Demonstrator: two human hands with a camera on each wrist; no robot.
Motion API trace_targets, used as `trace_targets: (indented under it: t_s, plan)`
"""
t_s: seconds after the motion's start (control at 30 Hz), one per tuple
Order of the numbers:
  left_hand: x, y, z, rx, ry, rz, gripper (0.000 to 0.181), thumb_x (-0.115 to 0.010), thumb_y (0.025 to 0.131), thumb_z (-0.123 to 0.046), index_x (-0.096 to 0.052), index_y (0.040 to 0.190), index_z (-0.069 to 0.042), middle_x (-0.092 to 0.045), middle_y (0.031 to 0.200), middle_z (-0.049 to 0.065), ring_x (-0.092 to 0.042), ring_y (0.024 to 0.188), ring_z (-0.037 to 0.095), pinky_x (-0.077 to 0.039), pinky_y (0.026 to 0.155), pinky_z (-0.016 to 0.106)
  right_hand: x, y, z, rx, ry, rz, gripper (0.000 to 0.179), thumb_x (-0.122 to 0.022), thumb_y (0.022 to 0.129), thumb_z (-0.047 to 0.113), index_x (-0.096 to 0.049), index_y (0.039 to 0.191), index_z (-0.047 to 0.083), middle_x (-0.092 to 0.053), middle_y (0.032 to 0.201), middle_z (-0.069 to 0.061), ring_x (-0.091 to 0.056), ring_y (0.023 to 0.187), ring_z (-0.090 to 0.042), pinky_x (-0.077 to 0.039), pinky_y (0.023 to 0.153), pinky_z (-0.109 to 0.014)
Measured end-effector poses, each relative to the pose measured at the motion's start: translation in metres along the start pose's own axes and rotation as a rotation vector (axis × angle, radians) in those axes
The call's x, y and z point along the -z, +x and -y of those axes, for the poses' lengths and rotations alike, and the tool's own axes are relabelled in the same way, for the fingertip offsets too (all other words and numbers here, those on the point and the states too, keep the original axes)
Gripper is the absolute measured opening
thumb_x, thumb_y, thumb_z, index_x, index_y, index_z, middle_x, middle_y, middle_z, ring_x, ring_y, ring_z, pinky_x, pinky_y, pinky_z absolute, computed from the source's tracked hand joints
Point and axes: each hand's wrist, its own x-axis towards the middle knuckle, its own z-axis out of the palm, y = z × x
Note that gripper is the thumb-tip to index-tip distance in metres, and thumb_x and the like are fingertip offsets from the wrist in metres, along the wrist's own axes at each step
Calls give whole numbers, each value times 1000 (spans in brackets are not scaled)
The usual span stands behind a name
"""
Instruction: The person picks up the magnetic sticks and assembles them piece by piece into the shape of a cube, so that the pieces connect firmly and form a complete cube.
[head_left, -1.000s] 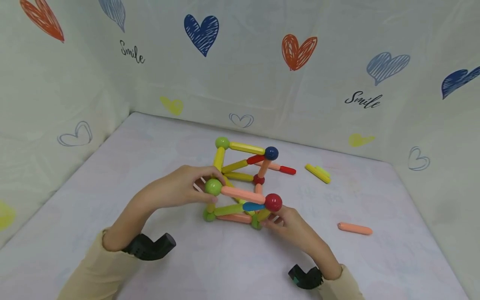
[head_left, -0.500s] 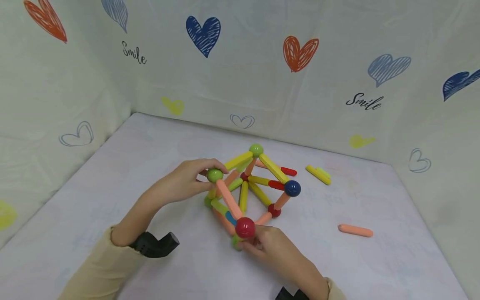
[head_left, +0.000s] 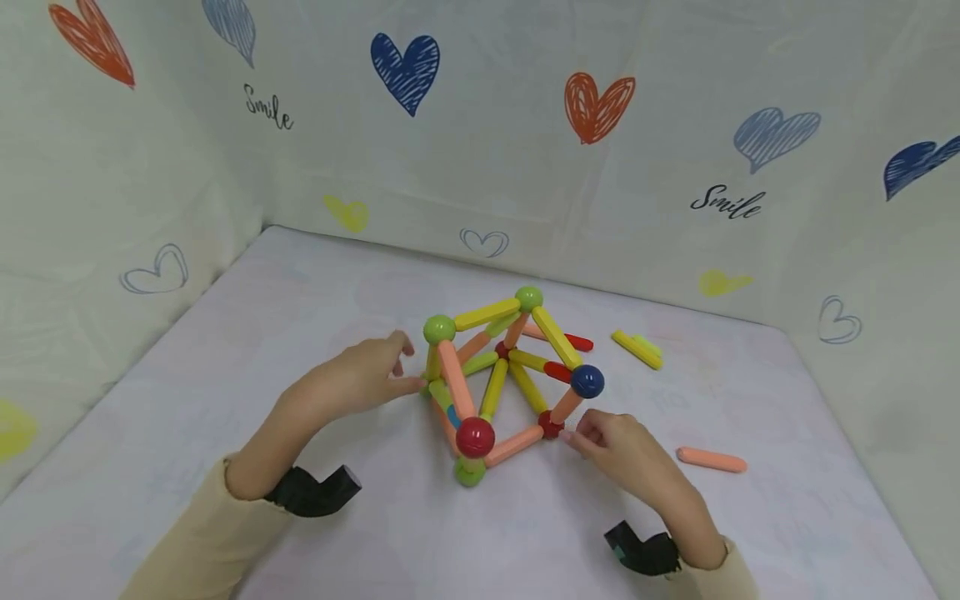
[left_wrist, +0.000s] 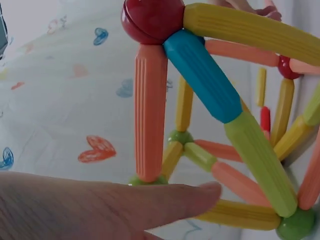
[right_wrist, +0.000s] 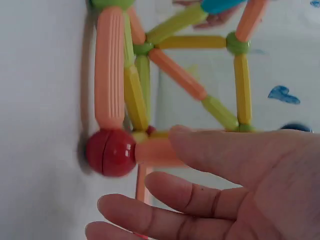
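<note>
A standing frame of coloured building sticks joined by balls (head_left: 512,446) occupies the middle of the table. Its upper corners are two green balls (head_left: 439,329), a dark blue ball (head_left: 587,382) and a red ball (head_left: 476,437). My left hand (head_left: 356,379) is at the frame's left side, fingers loosely bent, thumb close to a lower green ball. In the left wrist view, a finger (left_wrist: 185,200) overlaps a yellow stick (left_wrist: 245,215). My right hand (head_left: 633,454) is relaxed beside the lower red ball (right_wrist: 111,152), its thumb overlapping a salmon stick (right_wrist: 155,151) in the right wrist view.
On the white table (head_left: 360,533), a loose salmon stick (head_left: 711,459) lies to the right. Yellow sticks (head_left: 636,349) lie farther back, and a red-ended stick (head_left: 577,342) lies behind the frame. A cloth wall (head_left: 480,167) with printed hearts rises behind.
The frame has turned, its red-ball corner swinging toward the front and its blue-ball corner to the right. My left hand has let go of the green ball; my right hand has left the front corner, moving right.
</note>
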Motion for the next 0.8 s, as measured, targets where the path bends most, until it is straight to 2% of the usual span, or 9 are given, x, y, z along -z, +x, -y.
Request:
trace_targets:
  t_s: [0.07,0.17,0.27,0.33,0.4,0.53,0.67,0.8]
  plan:
    - [-4,-3,-2,40,85,102,35,-62,88,-33,-60,100,0,-64,83,10,-56,69,17,-45,61,28,4,6,-13,-15,32,-7,31,-66,85,31,-58,101,6,-58,75,-2,-50,66,-14,-44,59,-25]
    - [-15,-1,-3,52,148,219,35,-60,89,-35,-63,73,-4,-60,61,4,-50,54,13,-38,53,24,5,15,-29,68,129,-10,40,-67,85,29,-52,113,5,-61,93,-7,-57,80,-17,-50,67,-29]
    - [-28,8,-1,45,122,292,45,-54,92,-37,-61,61,-5,-55,50,3,-48,45,13,-36,47,23,0,23,-39,212,229,-3,41,-67,85,25,-52,118,5,-62,105,-10,-60,92,-22,-51,74,-30]
    - [-37,15,1,39,92,321,49,-50,95,-37,-61,58,-5,-52,47,2,-46,42,13,-36,45,23,-5,27,-42,271,261,2,37,-66,86,25,-56,115,5,-63,107,-9,-60,95,-22,-51,76,-27]
    - [-44,20,2,27,66,339,52,-47,96,-37,-61,57,-5,-51,45,2,-45,40,13,-35,43,23,-8,29,-44,307,265,-3,33,-65,87,24,-58,114,5,-64,104,-8,-60,93,-21,-50,74,-23]
    - [-54,25,3,2,28,348,51,-47,96,-34,-60,56,-6,-49,44,1,-44,38,13,-34,41,23,-13,31,-43,325,249,-27,27,-65,87,23,-62,108,5,-65,97,-5,-59,87,-18,-49,70,-20]
    - [-62,27,3,34,-23,319,49,-47,96,-34,-60,58,-6,-50,44,1,-46,38,12,-35,40,22,-16,31,-41,352,252,-42,19,-67,85,22,-63,100,10,-65,93,0,-58,84,-13,-50,71,-22]
    - [-66,32,4,78,-66,255,42,-48,95,-26,-59,60,-6,-52,43,2,-50,38,13,-38,40,23,-15,29,-38,388,267,-5,11,-68,85,19,-63,94,16,-65,93,2,-56,83,-9,-50,70,-24]
